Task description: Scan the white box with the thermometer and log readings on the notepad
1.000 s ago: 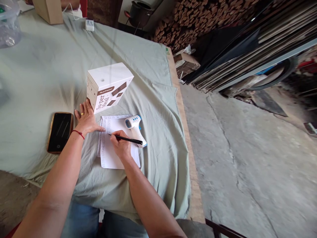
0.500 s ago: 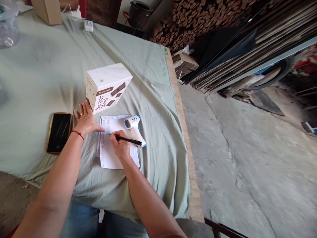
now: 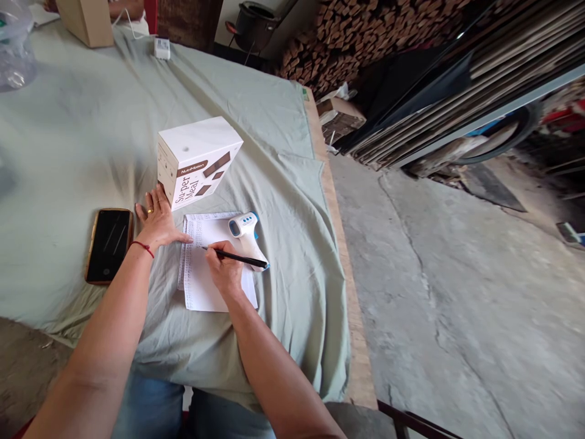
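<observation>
A black pen [image 3: 244, 259] is pinched in my right hand [image 3: 223, 268], its tip at the written lines on the paper sheets [image 3: 205, 292]. My left hand [image 3: 158, 222] lies spread, the thumb at the sheets' left edge and the fingertips by the lower corner of a white box [image 3: 201, 134] marked "Super Meal". A white and blue infrared thermometer [image 3: 247, 235] rests on the right side of the paper, partly behind the pen. To the left of my left hand a smartphone [image 3: 108, 247] in a brown-edged case lies face up.
A green cloth [image 3: 297, 292] covers the table, whose wooden edge [image 3: 350, 305] runs along the right. At the back are a small white charger [image 3: 161, 49], a cardboard box [image 3: 86, 23] and another person's arm [image 3: 128, 9]. A clear plastic container [image 3: 16, 55] stands far left.
My right hand with the pen has shifted very slightly to the right across the paper. My left hand stays in place.
</observation>
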Demonstrator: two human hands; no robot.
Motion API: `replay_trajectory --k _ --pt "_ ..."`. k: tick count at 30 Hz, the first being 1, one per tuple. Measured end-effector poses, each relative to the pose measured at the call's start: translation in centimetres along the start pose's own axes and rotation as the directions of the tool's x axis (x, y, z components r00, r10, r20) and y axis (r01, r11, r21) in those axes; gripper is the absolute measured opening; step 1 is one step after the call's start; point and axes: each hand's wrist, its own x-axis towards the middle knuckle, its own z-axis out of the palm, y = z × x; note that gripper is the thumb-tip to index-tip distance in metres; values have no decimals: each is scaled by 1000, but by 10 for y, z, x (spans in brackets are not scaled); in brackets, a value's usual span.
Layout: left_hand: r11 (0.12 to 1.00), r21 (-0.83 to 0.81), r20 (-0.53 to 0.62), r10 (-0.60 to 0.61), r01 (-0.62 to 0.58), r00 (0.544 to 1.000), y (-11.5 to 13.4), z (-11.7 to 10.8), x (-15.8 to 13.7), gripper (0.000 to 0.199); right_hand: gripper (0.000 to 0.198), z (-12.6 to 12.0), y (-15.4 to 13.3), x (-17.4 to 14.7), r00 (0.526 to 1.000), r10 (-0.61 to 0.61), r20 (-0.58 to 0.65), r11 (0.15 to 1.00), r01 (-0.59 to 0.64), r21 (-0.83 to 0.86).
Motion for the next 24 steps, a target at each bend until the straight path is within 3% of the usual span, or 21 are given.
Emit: replay_trajectory --k 10,14,19,24 --pt "1000 -10 12 -28 28 1000 3 -2 -2 165 12 1 3 0 998 -65 21 997 65 -34" --pt "1000 -16 22 -9 10 1000 1 -2 0 169 12 0 5 0 994 -97 -53 995 95 -37" --pt "1000 -8 13 -9 9 1000 -1 -1 5 173 24 4 6 3 971 -175 -162 984 177 -4" --pt "999 23 14 -40 40 999 -4 -6 6 174 36 8 -19 7 978 -189 -91 972 200 124"
